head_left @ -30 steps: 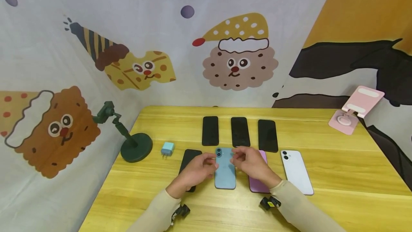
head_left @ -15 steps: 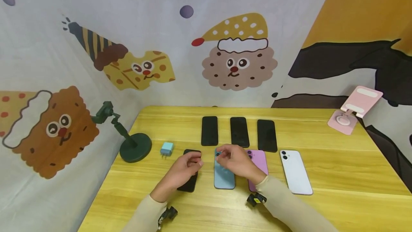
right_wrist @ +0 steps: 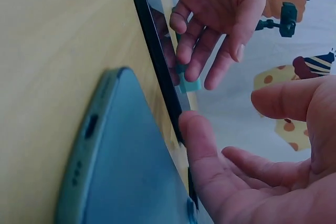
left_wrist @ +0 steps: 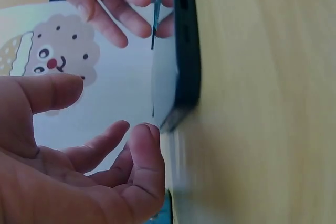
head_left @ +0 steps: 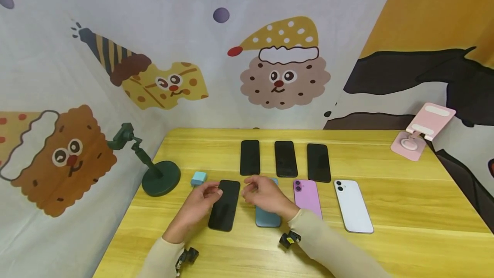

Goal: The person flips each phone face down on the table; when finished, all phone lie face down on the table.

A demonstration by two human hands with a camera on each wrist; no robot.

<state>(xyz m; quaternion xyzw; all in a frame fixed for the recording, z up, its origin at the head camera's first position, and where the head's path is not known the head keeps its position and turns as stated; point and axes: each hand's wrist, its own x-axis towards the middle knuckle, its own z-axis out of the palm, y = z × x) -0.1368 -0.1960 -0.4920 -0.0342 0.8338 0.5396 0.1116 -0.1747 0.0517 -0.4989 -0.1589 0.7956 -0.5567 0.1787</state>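
A black phone (head_left: 224,209) lies screen up on the table, between my two hands. At its left edge is my left hand (head_left: 196,206), thumb and fingers apart with nothing between them. My right hand (head_left: 265,195) hovers over a blue phone (head_left: 268,219) that lies back up, hiding its upper part; the fingers point toward the black phone. In the right wrist view, the right hand (right_wrist: 273,182) is loosely bent and holds nothing, beside the blue phone (right_wrist: 123,156). The left wrist view shows the left hand (left_wrist: 94,166) near the black phone's edge (left_wrist: 188,45), fingers loosely curved.
A purple phone (head_left: 307,196) and a white phone (head_left: 354,207) lie back up to the right. Behind are black phones (head_left: 285,158) in a row. A blue charger (head_left: 198,178) and dark green stand (head_left: 161,178) are left; a pink stand (head_left: 410,145) is far right.
Both hands have moved left, away from the blue phone's sides. The left hand has passed over the black phone to its left edge; the right now covers the blue phone's top. The phones stay put.
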